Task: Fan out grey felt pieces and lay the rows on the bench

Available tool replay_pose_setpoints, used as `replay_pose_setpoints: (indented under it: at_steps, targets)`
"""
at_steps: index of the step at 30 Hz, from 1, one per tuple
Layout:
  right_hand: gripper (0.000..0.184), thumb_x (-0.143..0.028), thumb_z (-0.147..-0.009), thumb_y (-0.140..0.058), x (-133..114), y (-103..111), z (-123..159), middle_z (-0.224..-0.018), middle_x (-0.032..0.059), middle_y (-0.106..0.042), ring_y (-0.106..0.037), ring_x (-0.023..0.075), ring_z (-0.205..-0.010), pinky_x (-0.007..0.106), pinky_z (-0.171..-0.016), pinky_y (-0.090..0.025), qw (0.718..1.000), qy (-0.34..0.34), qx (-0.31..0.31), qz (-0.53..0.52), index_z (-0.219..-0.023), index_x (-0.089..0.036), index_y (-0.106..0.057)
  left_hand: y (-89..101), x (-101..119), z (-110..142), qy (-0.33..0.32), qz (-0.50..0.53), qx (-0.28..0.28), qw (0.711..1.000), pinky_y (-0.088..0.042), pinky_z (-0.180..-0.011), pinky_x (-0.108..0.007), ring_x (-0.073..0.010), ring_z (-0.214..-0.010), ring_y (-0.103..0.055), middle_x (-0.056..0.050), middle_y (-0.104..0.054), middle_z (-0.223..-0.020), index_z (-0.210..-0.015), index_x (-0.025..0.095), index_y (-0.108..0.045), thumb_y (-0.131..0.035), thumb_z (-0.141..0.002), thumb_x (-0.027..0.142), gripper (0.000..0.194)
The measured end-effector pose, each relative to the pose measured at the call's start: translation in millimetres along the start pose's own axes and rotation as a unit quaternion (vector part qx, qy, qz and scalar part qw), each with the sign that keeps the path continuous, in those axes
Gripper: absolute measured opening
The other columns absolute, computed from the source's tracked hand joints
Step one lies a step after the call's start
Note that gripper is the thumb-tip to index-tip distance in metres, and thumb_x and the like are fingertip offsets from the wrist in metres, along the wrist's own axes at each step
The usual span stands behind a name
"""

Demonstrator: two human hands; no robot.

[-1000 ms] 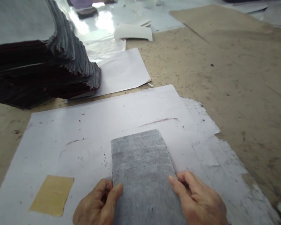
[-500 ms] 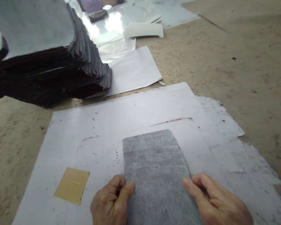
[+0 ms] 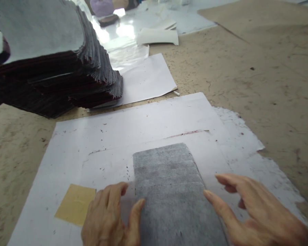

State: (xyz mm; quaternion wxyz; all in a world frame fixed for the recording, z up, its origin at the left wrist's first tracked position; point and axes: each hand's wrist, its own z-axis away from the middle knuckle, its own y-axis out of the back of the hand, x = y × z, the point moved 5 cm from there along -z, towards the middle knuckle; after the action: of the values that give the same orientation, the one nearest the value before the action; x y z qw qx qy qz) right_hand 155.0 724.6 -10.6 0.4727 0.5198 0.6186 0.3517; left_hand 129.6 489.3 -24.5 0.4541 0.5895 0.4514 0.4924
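Observation:
A grey felt-like rectangular piece (image 3: 171, 191) lies flat on a large white paper sheet (image 3: 133, 126) near the bottom of the view. My left hand (image 3: 110, 215) rests on the paper at the piece's left edge, fingers spread, thumb touching the grey edge. My right hand (image 3: 254, 212) hovers at the piece's right edge with fingers stretched apart; its thumb tip is near the grey edge. Neither hand holds anything.
A tall stack of dark cut pieces with a grey top (image 3: 53, 68) stands at the back left on the tan table (image 3: 259, 85). A yellow-brown patch (image 3: 75, 204) lies on the paper. More white sheets (image 3: 146, 75) and a white folded item (image 3: 157, 36) lie behind.
Both hands have let go of the grey piece's edges and opened their fingers. The piece stays where it was on the paper.

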Motion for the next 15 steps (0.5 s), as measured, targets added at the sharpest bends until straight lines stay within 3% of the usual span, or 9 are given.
replay_pose_setpoints:
  at_steps: [2, 4, 9, 15]
  targets:
    - [0.025, -0.034, -0.088, -0.045, -0.3, 0.8, -21.2, -0.098, 0.0085, -0.059, -0.056, 0.0215, -0.088, 0.033, -0.076, -0.045, 0.998, 0.047, 0.010, -0.041, -0.106, -0.016, -0.050, 3.7, 3.6, -15.6, -0.095, 0.032, 0.031, 0.995, -0.040, -0.077, -0.036, -0.0240, -0.090, -0.053, -0.009, -0.060, -0.100, -0.108, 0.019, -0.047, -0.055, -0.079, 0.038, 0.036]
    - [0.024, -0.026, -0.085, -0.048, -1.9, -7.9, -41.1, -0.101, 0.0073, -0.059, -0.054, 0.0211, -0.093, 0.033, -0.079, -0.046, 0.991, 0.099, -0.012, -0.089, -0.108, -0.017, -0.050, -1.8, 7.0, -33.6, -0.131, 0.063, 0.003, 0.989, -0.039, -0.080, -0.038, -0.0247, -0.096, -0.050, -0.009, -0.058, -0.106, -0.113, 0.019, -0.045, -0.057, -0.078, 0.033, 0.040]
    - [0.030, -0.015, -0.070, -0.058, -5.5, -42.0, -69.8, -0.099, 0.0075, -0.060, -0.052, 0.0229, -0.094, 0.035, -0.080, -0.046, 0.972, 0.159, -0.131, -0.116, -0.101, -0.015, -0.056, -22.5, 16.1, -66.3, -0.101, 0.111, -0.132, 0.980, -0.037, -0.081, -0.040, -0.0233, -0.094, -0.049, -0.005, -0.058, -0.101, -0.102, 0.020, -0.050, -0.061, -0.068, 0.021, 0.036]
    - [0.017, -0.013, -0.061, -0.063, -5.5, -49.2, -77.8, -0.081, 0.0034, -0.057, -0.050, 0.0210, -0.084, 0.030, -0.069, -0.041, 0.965, 0.098, -0.207, -0.131, -0.077, -0.017, -0.058, -24.5, 16.8, -76.8, -0.069, 0.135, -0.180, 0.972, -0.037, -0.075, -0.037, -0.0214, -0.087, -0.047, -0.003, -0.053, -0.088, -0.083, 0.020, -0.051, -0.062, -0.063, 0.022, 0.023]
